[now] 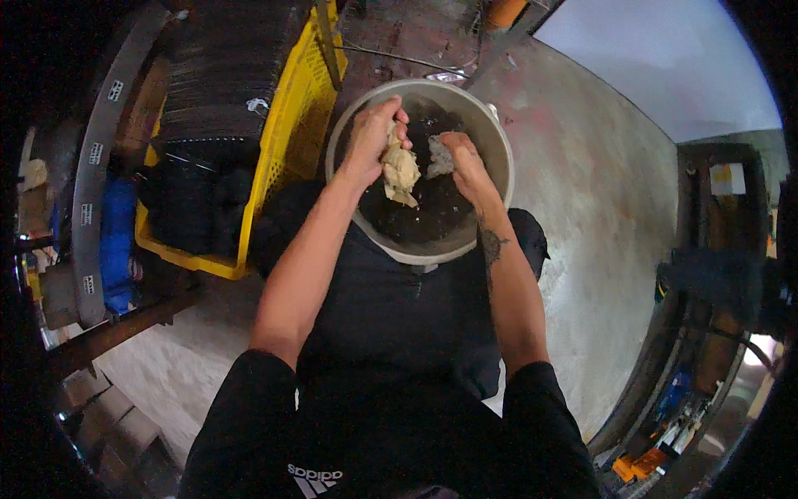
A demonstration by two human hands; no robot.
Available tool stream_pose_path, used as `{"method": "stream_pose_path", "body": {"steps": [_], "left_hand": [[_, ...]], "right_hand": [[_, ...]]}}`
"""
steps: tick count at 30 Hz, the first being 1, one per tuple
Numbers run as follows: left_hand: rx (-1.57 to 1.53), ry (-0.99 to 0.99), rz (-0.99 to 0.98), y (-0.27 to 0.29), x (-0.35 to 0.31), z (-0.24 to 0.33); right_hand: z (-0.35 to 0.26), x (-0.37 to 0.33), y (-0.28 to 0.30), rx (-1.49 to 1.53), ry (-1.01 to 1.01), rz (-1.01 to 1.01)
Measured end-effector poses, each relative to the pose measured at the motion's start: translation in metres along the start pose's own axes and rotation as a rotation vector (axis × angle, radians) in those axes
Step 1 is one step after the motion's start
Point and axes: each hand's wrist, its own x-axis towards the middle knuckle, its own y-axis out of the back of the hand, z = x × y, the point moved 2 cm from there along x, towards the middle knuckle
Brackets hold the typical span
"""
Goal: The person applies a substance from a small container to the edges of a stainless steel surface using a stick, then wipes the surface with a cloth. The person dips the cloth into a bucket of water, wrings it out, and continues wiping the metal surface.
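Between my knees stands a round pale grey bucket (504, 158), its inside dark with small light specks. Over its left half my left hand (371, 143) is closed around a crumpled tan wad (401, 172) that looks like paper or cloth and hangs down below the fingers. Over the right half, my right hand (467, 162) pinches a smaller grey, fluffy-looking clump (440, 156). The two pieces are a little apart from each other. What lies at the bottom of the bucket is too dark to make out.
Left of the bucket, a yellow plastic crate (287, 137) holds many thin black strands or rods. A grey metal beam (98, 170) with small labels runs beyond it, near a blue object (119, 241). A white panel (665, 62) is at upper right; shelving with an orange tool (640, 464) stands at right.
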Motion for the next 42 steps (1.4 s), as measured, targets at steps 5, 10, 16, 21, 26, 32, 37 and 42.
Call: {"method": "stream_pose_path", "body": {"steps": [5, 10, 16, 21, 26, 32, 37, 42], "left_hand": [[-0.039, 0.035, 0.024, 0.001, -0.003, 0.004], [-0.048, 0.011, 0.010, 0.001, 0.001, 0.001], [-0.068, 0.045, 0.008, 0.007, 0.005, -0.003], [-0.105, 0.030, -0.058, 0.009, 0.007, 0.002], [-0.073, 0.018, -0.040, 0.012, 0.007, 0.003], [-0.086, 0.008, -0.040, 0.010, 0.008, 0.001], [-0.068, -0.009, -0.033, 0.008, 0.005, 0.003], [-0.065, -0.014, -0.036, 0.005, 0.005, 0.003]], "right_hand": [[-0.027, -0.022, -0.017, 0.209, 0.045, -0.078], [-0.017, -0.014, -0.001, 0.131, 0.064, -0.104], [-0.017, -0.019, -0.011, 0.211, -0.038, -0.159], [-0.023, -0.013, -0.008, 0.066, -0.045, -0.120], [-0.029, -0.023, -0.016, 0.082, 0.062, -0.147], [-0.025, -0.019, -0.012, 0.068, 0.044, -0.075], [-0.032, -0.025, -0.021, -0.111, 0.134, -0.101], [-0.014, -0.013, -0.015, -0.310, 0.200, 0.032]]}}
